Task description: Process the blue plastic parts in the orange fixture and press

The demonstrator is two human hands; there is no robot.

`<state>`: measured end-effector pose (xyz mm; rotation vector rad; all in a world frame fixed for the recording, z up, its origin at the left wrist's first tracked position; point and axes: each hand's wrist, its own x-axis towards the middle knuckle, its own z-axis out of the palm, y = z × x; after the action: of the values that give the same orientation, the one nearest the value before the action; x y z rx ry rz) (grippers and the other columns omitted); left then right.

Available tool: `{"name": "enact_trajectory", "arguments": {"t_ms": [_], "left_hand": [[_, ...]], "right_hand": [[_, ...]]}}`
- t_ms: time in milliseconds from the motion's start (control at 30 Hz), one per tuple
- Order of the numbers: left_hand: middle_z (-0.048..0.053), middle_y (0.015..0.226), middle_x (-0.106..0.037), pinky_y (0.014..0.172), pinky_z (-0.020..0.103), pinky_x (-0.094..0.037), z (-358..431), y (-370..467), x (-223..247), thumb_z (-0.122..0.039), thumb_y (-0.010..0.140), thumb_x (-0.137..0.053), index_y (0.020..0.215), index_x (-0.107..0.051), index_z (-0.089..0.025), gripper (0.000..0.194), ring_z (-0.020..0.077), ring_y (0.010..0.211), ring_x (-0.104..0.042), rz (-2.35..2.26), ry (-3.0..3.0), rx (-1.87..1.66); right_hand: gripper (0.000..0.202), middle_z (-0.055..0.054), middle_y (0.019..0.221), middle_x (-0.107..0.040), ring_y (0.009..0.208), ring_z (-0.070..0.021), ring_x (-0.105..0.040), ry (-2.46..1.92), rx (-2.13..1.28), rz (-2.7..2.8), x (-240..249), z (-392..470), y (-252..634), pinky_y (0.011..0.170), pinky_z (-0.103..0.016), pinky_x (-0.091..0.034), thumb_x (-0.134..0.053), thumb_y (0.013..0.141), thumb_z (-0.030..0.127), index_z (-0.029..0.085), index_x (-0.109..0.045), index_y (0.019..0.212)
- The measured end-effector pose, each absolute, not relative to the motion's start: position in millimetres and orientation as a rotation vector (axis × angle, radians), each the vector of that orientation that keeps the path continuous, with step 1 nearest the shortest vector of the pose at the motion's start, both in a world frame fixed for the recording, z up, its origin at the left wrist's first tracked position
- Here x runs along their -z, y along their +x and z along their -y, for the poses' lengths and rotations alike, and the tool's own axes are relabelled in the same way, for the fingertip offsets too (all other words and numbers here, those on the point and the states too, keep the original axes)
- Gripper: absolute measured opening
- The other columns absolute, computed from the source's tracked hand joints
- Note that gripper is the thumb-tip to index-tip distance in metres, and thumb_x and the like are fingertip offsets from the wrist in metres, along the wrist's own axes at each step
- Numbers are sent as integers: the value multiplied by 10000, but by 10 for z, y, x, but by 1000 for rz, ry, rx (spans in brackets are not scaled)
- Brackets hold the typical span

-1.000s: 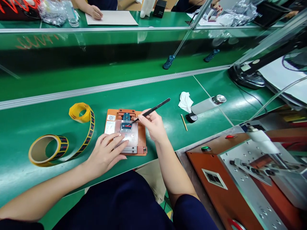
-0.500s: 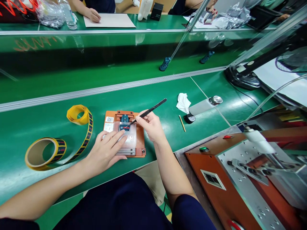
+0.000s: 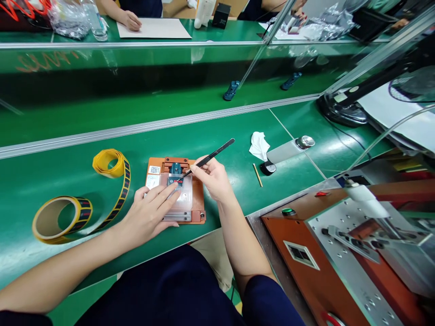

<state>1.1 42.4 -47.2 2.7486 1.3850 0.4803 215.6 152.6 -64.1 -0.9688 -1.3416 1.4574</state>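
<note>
Between my hands lies an orange fixture with a clear plate on it and a dark blue part seated near its top. A dark label with red lettering sits at the plate's upper edge. My right hand pinches black tweezers, their tip touching or just above the label. Flat across the plate's left side rests my left hand, fingers stretched out, fingertips close to the label. To the left stands a roll of labels, its strip running to a yellow coil.
Right of the fixture lie a crumpled tissue, a thin brass-coloured stick and a bottle on its side. An orange-and-metal machine fills the lower right. Across the divider, a person's hand rests on a white sheet.
The view has shifted very slightly. Both hands and the tweezers keep nearly the same place over the label.
</note>
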Motion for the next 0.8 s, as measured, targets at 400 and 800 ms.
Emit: {"name": "enact_trajectory", "arguments": {"t_ms": [400, 800], "left_hand": [[178, 1450, -565, 1045, 579, -359, -644, 34, 474, -604, 830, -726, 1541, -399, -205, 878, 402, 1289, -495, -1503, 2481, -569], [9, 1112, -736, 1120, 465, -515, 214, -65, 648, -134, 820, -793, 1073, -736, -282, 299, 204, 1102, -667, -671, 2874, -1138]], "right_hand": [[254, -20, 904, -716, 861, -197, -713, -1040, -1179, 1040, 659, -1482, 2504, 861, -402, -576, -681, 899, 445, 250, -527, 952], [358, -157, 1021, -612, 948, -317, -586, -1790, -243, 1984, 1227, -1012, 2941, 777, -419, -489, -415, 1000, 365, 148, -624, 1193]]}}
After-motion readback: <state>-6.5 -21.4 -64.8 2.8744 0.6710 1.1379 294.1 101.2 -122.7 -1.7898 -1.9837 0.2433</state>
